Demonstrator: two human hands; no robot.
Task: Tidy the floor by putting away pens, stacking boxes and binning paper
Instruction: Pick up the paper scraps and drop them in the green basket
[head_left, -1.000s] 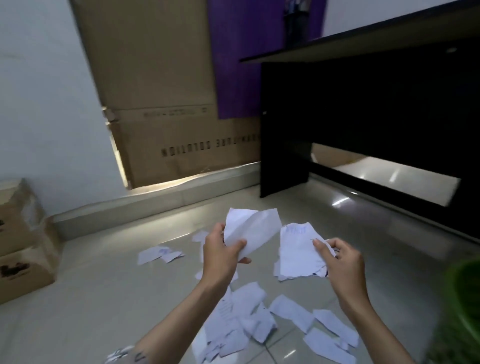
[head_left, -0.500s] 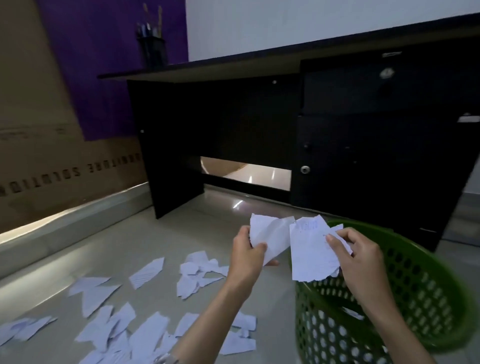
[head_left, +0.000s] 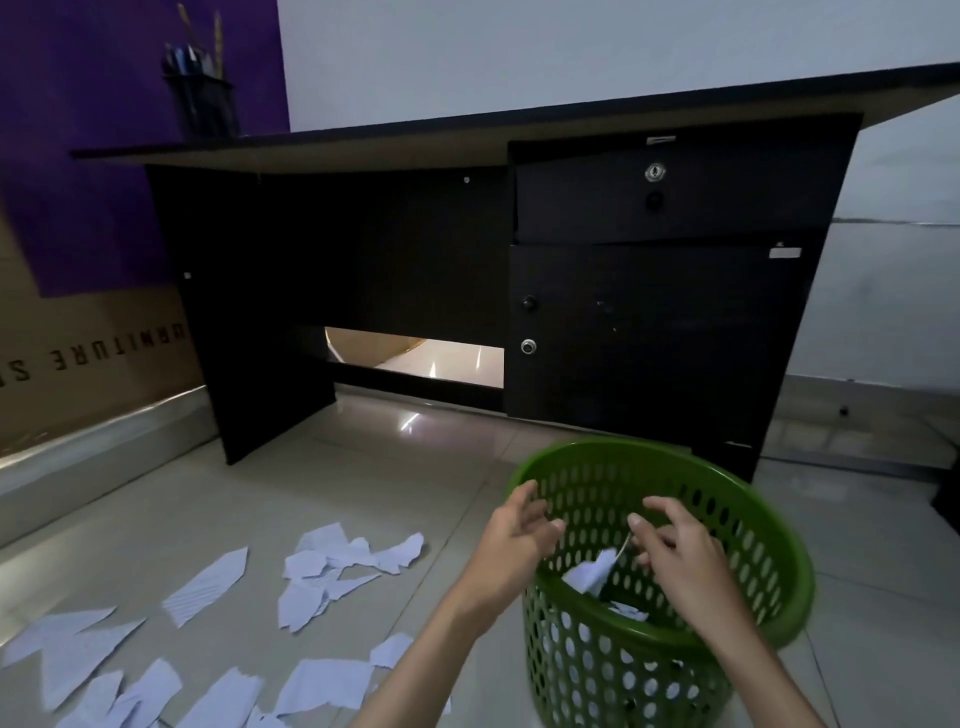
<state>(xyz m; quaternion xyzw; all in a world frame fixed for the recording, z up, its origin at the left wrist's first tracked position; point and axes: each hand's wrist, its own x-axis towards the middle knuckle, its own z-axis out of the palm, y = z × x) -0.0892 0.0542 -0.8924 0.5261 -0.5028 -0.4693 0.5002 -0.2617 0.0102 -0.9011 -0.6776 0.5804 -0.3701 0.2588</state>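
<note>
A green perforated basket (head_left: 769, 551) stands on the floor in front of the desk. Both my hands hover over its near rim. My left hand (head_left: 511, 535) has its fingers spread and holds nothing. My right hand (head_left: 675, 553) is inside the rim with loosened fingers, and a torn white paper piece (head_left: 595, 569) drops just below its fingertips into the basket. More white scraps lie at the basket's bottom. Several torn paper pieces (head_left: 332, 566) are scattered on the tiled floor to the left.
A black desk (head_left: 415, 260) with a drawer and a cabinet door stands behind the basket. A dark pen holder (head_left: 202, 98) with pens sits on its left end. Printed cardboard (head_left: 78, 353) leans on the purple wall at left, above a raised ledge.
My view swung right to the basket. Both hands carried paper pieces over it and let go; the pieces now fall inside.
</note>
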